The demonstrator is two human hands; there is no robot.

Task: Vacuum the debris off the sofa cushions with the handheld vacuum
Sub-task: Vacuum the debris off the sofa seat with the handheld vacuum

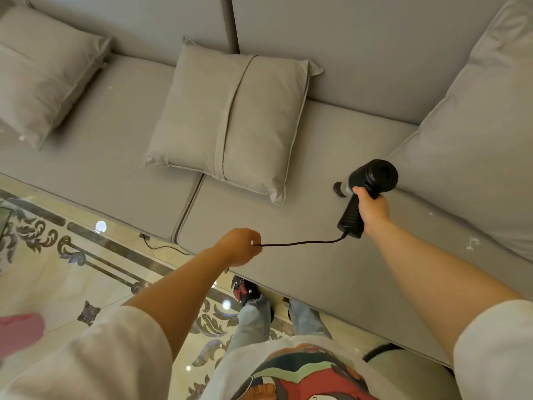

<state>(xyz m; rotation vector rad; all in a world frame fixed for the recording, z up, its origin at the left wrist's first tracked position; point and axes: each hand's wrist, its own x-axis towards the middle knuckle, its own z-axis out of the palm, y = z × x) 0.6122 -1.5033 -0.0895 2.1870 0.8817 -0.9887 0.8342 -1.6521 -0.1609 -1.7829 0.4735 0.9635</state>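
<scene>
while my left hand (240, 247) is curled tight around the black cord (302, 242) over the front edge of the grey seat cushion (288, 255), my right hand (372, 210) is wrapped around the grip of the handheld vacuum (364, 194), whose nozzle end sits low over that same cushion, just right of the middle pillow (230, 119). white debris (471, 243) lies further right on the seat, beside the big pillow (473, 145).
</scene>
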